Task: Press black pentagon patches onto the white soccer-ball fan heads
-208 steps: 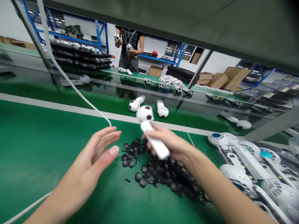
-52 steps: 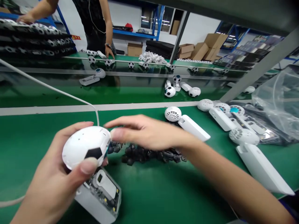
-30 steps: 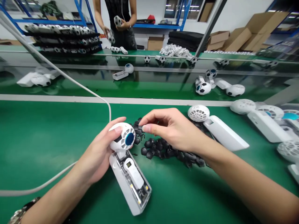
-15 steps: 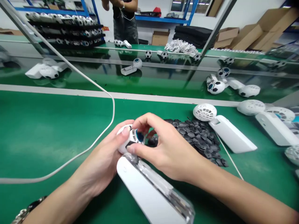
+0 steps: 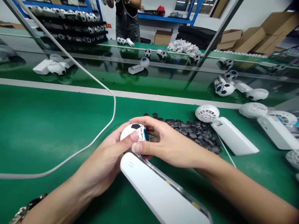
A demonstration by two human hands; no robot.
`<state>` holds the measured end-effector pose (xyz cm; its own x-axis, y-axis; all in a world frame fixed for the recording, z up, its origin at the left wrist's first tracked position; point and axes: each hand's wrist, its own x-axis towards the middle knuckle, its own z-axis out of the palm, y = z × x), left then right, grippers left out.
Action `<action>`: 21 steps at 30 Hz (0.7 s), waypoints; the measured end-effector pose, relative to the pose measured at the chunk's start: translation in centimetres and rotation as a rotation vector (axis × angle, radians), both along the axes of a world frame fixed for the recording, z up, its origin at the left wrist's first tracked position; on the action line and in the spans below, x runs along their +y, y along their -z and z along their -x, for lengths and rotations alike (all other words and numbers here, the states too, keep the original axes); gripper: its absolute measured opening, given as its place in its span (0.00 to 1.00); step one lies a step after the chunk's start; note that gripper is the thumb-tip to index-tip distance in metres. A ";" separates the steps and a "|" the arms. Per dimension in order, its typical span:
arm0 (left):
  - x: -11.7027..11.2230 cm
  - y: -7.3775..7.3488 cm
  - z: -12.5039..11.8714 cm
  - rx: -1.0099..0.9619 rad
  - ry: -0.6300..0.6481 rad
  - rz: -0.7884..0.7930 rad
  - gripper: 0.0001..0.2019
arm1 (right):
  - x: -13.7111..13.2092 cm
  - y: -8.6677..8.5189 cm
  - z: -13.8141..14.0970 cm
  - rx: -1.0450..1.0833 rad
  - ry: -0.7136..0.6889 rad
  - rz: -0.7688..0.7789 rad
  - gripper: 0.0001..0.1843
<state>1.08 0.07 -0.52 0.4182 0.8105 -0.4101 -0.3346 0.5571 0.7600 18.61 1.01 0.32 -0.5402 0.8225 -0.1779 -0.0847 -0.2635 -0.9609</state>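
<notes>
Between my hands is what looks like a small handheld fan, with a white football-patterned head [image 5: 130,130] and a long white handle [image 5: 154,189] slanting down toward me. A blue-ringed round part faces right on the head. My left hand [image 5: 112,152] is wrapped round the head's left side, its thumb on top. From the right, my right hand [image 5: 163,143] grips the same head, with the thumb at its lower front and fingers curled over the far side, partly hidden. Just beyond my right hand lies a pile of small black plastic pieces [image 5: 193,133].
A white cable [image 5: 114,109] loops across the green table [image 5: 58,124] on the left. More white fans with grille heads [image 5: 207,113] lie at right. Beyond a pale strip [image 5: 149,98], football-headed units [image 5: 225,88] rest on a shiny green surface. A person [image 5: 128,21] stands at the back.
The head has turned in my hands, so a black patch now shows on top. My right fingers have moved from the blue-ringed part to around the head. The handle has swung slightly right.
</notes>
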 end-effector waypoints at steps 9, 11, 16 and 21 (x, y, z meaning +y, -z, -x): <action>0.1 -0.9 0.8 0.099 -0.123 0.042 0.41 | 1.0 -1.4 -3.2 -0.499 0.083 -0.399 0.09; 0.3 -0.8 1.2 0.146 -0.125 -0.014 0.39 | 0.9 -1.8 -3.9 -0.822 -0.016 -0.495 0.05; 0.2 -0.7 1.3 0.310 -0.151 -0.245 0.39 | 0.3 -0.6 -3.1 -1.052 -0.277 -0.638 0.05; -0.3 -1.1 0.5 0.441 -0.175 -0.284 0.38 | 0.6 0.3 -1.8 -1.160 -0.322 -0.731 0.02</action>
<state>0.60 -0.23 0.55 0.1056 0.9567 -0.2711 -0.0196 0.2746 0.9614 20.40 1.62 0.00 -0.5627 0.7918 -0.2376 0.8065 0.4627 -0.3682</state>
